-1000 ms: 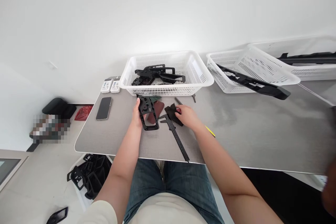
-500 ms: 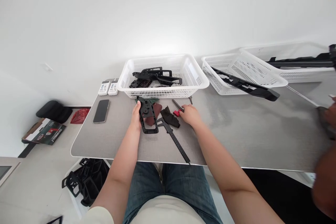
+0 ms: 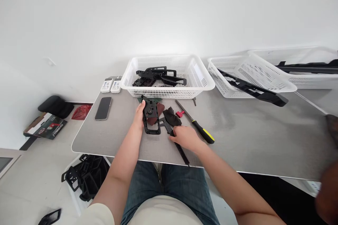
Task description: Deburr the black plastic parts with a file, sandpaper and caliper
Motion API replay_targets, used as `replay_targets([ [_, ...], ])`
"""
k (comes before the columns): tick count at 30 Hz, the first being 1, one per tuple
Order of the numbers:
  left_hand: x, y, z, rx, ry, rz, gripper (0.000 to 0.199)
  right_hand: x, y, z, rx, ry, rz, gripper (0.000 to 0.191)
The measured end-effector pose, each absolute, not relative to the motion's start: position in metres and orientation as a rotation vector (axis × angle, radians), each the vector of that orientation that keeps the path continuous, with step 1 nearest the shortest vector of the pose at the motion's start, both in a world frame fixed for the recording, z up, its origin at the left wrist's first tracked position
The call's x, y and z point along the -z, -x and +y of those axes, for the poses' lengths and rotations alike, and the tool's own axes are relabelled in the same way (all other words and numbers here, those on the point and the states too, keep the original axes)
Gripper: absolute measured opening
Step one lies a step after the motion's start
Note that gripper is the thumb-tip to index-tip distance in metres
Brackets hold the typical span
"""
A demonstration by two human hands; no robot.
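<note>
My left hand grips the left edge of a black plastic frame part, which has a rectangular opening at its near end. My right hand is closed around the middle of a black caliper, whose jaws point toward the frame part. Just beyond that hand lies a crumpled black cloth. A file with a black and yellow handle rests to the right, beside a small red piece. Brown sandpaper-like sheet and a green one lie partly under the frame part.
A white basket with several black parts stands behind. Two more white baskets, one nearer with a long black part, are at right. A phone lies left. Another person's blurred arm shows at right.
My right hand has left the file and red piece, moved nearer me and taken hold of the caliper. The file's handle is now uncovered. My left hand still holds the frame part.
</note>
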State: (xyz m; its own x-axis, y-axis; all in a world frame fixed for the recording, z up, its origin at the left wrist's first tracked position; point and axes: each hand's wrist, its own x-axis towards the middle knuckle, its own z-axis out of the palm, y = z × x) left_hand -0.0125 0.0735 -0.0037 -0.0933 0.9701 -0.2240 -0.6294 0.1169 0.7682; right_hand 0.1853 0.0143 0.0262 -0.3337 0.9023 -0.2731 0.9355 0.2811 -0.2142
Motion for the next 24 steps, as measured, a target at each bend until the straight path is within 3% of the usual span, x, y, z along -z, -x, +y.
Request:
replay_targets([
  [7,0.009,0.013,0.075,-1.437,-0.501,0.87,0.037,-0.019,-0.191,0.029,0.514,-2.013,2.373,0.018],
  [13,0.01,0.011,0.073,-1.321,-0.573,0.847,0.04,-0.019,-0.21,0.042,1.095,-2.163,2.643,0.034],
  [19,0.008,0.007,0.066,-1.169,-0.621,0.85,0.035,-0.031,-0.204,0.052,0.731,-2.099,2.814,0.051],
  [24,0.006,0.009,0.065,-1.077,-0.61,0.855,0.03,-0.029,-0.201,0.056,0.789,-1.967,2.851,0.048],
])
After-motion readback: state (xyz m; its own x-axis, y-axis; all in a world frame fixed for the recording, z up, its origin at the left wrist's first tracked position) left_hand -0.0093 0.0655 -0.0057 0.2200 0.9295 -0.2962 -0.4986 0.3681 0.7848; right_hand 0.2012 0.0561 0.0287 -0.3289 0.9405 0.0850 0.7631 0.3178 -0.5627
